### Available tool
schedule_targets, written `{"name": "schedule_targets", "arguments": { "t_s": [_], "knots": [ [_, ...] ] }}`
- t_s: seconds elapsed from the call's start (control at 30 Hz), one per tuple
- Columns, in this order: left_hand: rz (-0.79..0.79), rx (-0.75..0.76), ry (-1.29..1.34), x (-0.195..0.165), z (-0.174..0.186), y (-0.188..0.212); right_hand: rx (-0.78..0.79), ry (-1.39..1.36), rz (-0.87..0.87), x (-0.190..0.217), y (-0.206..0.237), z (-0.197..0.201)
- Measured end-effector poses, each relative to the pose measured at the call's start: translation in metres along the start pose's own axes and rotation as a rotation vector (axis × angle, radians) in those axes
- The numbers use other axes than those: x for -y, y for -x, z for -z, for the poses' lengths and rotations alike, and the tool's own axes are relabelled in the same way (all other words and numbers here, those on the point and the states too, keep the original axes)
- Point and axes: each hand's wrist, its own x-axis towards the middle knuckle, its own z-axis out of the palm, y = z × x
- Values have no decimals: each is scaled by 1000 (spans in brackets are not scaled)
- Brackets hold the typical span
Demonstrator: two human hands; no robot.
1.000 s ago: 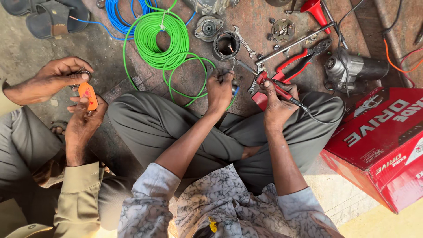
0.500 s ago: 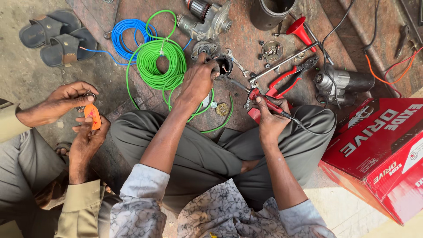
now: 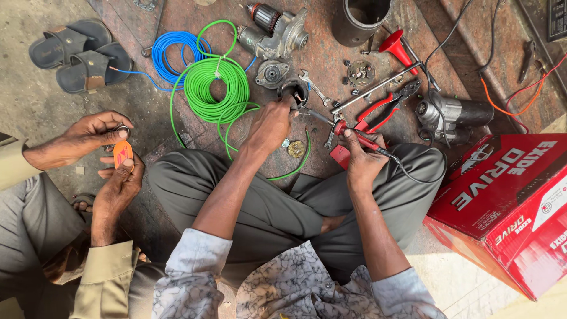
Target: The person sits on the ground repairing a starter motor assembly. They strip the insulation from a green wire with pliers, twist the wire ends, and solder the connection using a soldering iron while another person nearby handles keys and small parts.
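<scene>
I sit cross-legged on the floor. My left hand [image 3: 269, 124] reaches forward, and its fingertips pinch the rim of a round black motor part [image 3: 297, 90] with small wires in it. My right hand [image 3: 360, 160] grips a red-handled soldering iron [image 3: 354, 133]. The iron's tip points left toward that part, and its black cord trails over my right knee. A green wire [image 3: 298, 162] curves under my left wrist from the green coil [image 3: 216, 88].
Red pliers [image 3: 384, 107], a spanner [image 3: 313, 87], a long metal rod [image 3: 375, 88], a starter motor [image 3: 274, 32] and a grey motor body [image 3: 455, 112] lie ahead. A red box [image 3: 508, 207] stands on the right. Another person's hands [image 3: 118, 171] hold an orange tag on the left.
My left hand has moved forward from near my knee to the round black part and taken hold of its rim. My right hand keeps the soldering iron, now angled toward the part.
</scene>
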Motion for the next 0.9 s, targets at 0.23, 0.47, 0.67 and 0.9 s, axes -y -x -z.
{"name": "schedule_targets", "arguments": {
  "t_s": [0.23, 0.47, 0.67, 0.9],
  "knots": [
    [128, -141, 94, 1, 0, 8, -1, -35, -134, -5, -25, 11],
    [43, -242, 113, 15, 4, 3, 2, -162, -282, -10, -32, 18],
    [60, -232, 170, 12, -4, 0, 7, -133, -244, -8, -31, 17],
    [52, -281, 140, 12, -3, 0, 35, -81, -150, -3, -26, 16]
  ]
}}
